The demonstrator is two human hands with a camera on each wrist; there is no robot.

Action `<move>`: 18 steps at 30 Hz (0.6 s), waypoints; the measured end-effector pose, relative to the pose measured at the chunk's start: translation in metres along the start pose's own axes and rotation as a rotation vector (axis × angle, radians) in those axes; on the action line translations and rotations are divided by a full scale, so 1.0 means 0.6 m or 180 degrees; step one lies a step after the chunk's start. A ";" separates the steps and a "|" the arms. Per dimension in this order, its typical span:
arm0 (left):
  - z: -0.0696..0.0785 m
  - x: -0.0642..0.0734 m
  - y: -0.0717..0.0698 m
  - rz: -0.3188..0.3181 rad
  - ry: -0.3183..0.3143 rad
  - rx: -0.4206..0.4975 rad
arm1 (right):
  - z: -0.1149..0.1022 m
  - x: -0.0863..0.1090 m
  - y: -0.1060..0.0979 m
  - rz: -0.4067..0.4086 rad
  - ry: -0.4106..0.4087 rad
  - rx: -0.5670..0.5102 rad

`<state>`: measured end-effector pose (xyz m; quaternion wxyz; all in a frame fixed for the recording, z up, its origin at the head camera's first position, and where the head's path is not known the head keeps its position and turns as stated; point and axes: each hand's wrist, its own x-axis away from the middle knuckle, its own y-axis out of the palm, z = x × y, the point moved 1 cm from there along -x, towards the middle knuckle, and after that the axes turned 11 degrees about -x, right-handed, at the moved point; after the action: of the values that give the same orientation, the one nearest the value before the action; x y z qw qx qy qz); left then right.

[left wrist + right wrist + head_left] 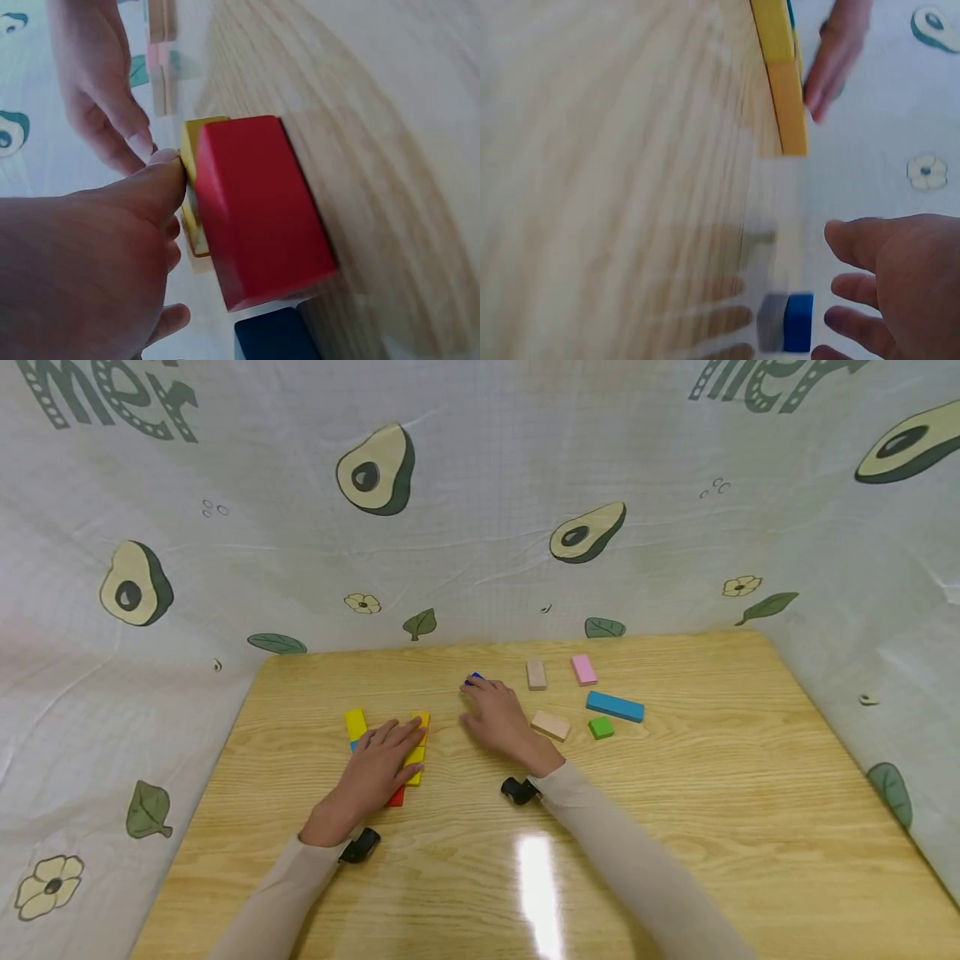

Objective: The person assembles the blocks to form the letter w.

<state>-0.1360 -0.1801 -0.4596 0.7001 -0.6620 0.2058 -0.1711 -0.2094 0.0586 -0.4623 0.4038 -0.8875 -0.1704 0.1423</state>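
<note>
My left hand (pixel 377 770) lies over a group of wooden blocks, its fingers spread and mostly straight. Around it show a yellow block (pixel 356 723), an orange block (pixel 788 109), another yellow block (pixel 416 767) and a red block (pixel 262 210); a bit of blue peeks out beside the fingers. In the left wrist view the thumb is against a yellow edge behind the red block. My right hand (pixel 495 717) hovers at a small dark blue block (pixel 799 322), fingers loosely bent and apart from it in the right wrist view. The hand partly hides that block in the head view.
Right of my right hand lie two beige blocks, one farther back (pixel 536 675) and one nearer (pixel 551 725), a pink block (pixel 583 669), a long blue block (pixel 615 706) and a green block (pixel 601 727). A printed cloth (pixel 480 527) borders the wooden table (pixel 712 793).
</note>
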 end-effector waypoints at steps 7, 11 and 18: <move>-0.001 0.001 0.004 -0.0105 -0.0004 0.0030 | 0.029 -0.010 -0.019 0.0136 0.0222 0.0027; 0.000 0.002 0.005 -0.0100 -0.0006 0.0069 | 0.038 -0.015 -0.023 0.0179 0.0257 0.0009; 0.000 0.001 0.006 -0.0139 -0.0040 0.0113 | 0.041 -0.027 -0.021 0.0204 0.0343 0.0033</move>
<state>-0.1355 -0.1802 -0.4635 0.7091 -0.6548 0.1839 -0.1858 -0.2362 0.0762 -0.4666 0.4122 -0.8968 -0.1191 0.1080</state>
